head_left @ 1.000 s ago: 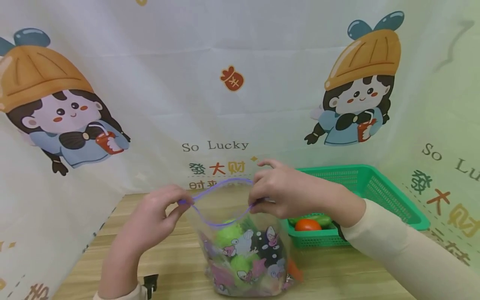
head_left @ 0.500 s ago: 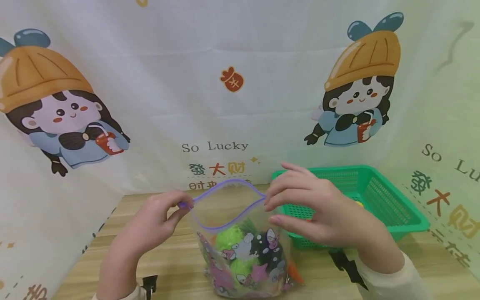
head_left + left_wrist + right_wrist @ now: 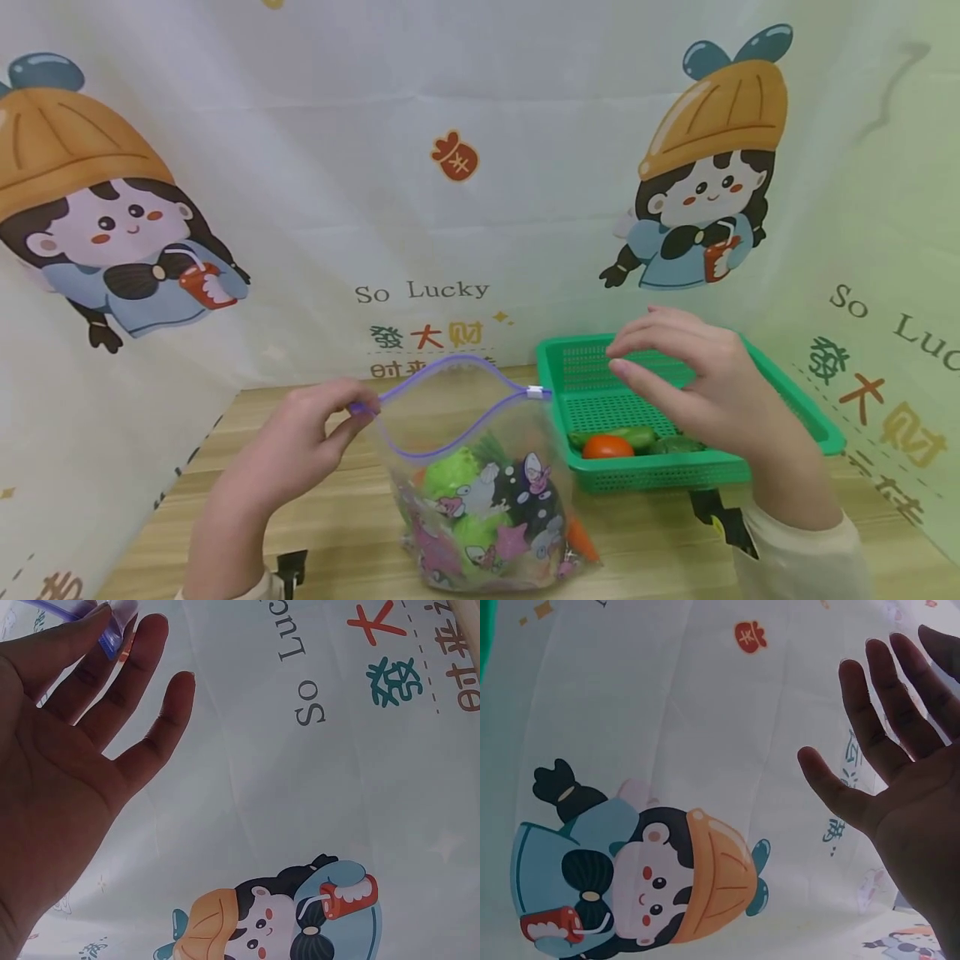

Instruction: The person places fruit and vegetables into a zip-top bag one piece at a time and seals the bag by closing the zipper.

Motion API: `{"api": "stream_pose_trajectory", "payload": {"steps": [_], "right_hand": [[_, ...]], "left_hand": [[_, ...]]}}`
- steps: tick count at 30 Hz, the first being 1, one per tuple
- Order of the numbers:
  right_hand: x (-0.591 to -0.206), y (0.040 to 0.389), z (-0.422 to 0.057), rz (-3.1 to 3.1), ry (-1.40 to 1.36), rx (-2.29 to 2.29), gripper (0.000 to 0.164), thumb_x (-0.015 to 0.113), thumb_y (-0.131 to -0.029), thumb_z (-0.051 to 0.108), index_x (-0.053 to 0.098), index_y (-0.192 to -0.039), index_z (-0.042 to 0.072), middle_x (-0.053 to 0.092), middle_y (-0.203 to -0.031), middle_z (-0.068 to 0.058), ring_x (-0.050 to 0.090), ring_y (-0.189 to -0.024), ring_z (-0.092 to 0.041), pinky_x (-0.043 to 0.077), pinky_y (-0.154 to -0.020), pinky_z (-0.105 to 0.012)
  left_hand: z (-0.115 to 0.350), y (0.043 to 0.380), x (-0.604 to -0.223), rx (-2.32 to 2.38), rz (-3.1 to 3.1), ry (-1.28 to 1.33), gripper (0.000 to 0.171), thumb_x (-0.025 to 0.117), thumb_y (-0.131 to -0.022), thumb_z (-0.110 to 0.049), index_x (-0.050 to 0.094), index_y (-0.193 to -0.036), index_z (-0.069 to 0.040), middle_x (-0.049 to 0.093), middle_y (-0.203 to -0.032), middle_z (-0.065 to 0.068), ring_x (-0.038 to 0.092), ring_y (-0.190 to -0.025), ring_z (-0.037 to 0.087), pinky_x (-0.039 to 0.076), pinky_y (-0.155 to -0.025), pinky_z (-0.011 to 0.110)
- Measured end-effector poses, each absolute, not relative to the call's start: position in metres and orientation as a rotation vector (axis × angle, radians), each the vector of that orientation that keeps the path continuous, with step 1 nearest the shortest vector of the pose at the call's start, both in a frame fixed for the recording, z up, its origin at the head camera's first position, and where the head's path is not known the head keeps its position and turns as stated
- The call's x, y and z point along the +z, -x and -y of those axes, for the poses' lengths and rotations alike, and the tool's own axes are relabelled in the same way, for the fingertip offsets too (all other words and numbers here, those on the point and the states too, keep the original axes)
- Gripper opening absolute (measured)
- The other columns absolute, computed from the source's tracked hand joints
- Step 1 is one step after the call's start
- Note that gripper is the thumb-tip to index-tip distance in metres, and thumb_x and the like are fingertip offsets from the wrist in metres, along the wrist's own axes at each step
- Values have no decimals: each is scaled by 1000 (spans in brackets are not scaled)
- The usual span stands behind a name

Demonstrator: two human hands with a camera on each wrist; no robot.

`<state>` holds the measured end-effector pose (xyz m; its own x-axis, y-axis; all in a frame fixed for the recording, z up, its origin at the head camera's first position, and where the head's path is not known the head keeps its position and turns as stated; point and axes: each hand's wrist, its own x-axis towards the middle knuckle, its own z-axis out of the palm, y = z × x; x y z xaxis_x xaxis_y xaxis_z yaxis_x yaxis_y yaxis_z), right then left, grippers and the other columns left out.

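Zip bag (image 3: 512, 542) stands on the desk (image 3: 315, 533), mouth agape, rim pinched by the left hand (image 3: 317, 427); the right hand (image 3: 701, 379), holding nothing, hovers near the basket (image 3: 660, 479). Backdrop lettering (image 3: 447, 289) reads "So Lucky".

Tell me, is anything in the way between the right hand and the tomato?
Nothing visible blocks the right hand from above; the tomato lies uncovered, just inside the near wall of the green basket.

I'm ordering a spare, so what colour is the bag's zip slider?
The slider is white; it shows best in the head view.
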<state>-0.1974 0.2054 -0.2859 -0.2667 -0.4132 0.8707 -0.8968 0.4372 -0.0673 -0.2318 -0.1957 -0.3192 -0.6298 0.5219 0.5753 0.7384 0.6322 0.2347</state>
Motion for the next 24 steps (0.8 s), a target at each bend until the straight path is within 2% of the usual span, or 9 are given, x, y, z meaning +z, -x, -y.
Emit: {"api": "stream_pose_trajectory", "payload": {"steps": [3, 6, 18, 21, 24], "right_hand": [[-290, 199, -210, 1902, -1069, 700, 26, 74, -71, -2, 71, -93, 11, 69, -94, 1, 58, -101, -20, 41, -98, -21], [-291, 199, -210, 1915, -1056, 677, 26, 75, -71, -2, 71, -93, 12, 69, -94, 2, 58, -100, -19, 41, -96, -20], [-278, 189, -190, 1853, -1225, 764, 22, 71, -73, -6, 70, -90, 9, 68, -90, 1, 62, -88, -14, 43, -100, -28], [-272, 202, -198, 1929, -1208, 732, 20, 72, -77, -2, 70, -91, 12, 68, -91, 6, 61, -88, -10, 48, -91, -24], [-261, 228, -208, 2062, -1194, 658, 13, 72, -83, 7, 71, -92, 16, 67, -89, 11, 59, -85, -3, 51, -75, -23]], "left_hand": [[194, 232, -319, -632, 2396, 997, 27, 70, -83, 6, 65, -92, -19, 66, -89, -13, 61, -85, 4, 56, -71, 32], [192, 234, -319, -631, 2396, 1003, 26, 70, -83, 6, 66, -92, -18, 67, -89, -11, 62, -86, 5, 56, -72, 33], [200, 227, -317, -604, 2414, 957, 26, 70, -83, 5, 64, -93, -19, 64, -88, -15, 61, -84, 4, 56, -71, 33], [198, 229, -318, -598, 2414, 965, 25, 70, -84, 3, 64, -93, -20, 64, -89, -15, 61, -84, 4, 55, -71, 32], [196, 231, -321, -602, 2415, 963, 25, 70, -84, 2, 64, -94, -21, 64, -89, -15, 60, -84, 3, 55, -70, 32]]}}
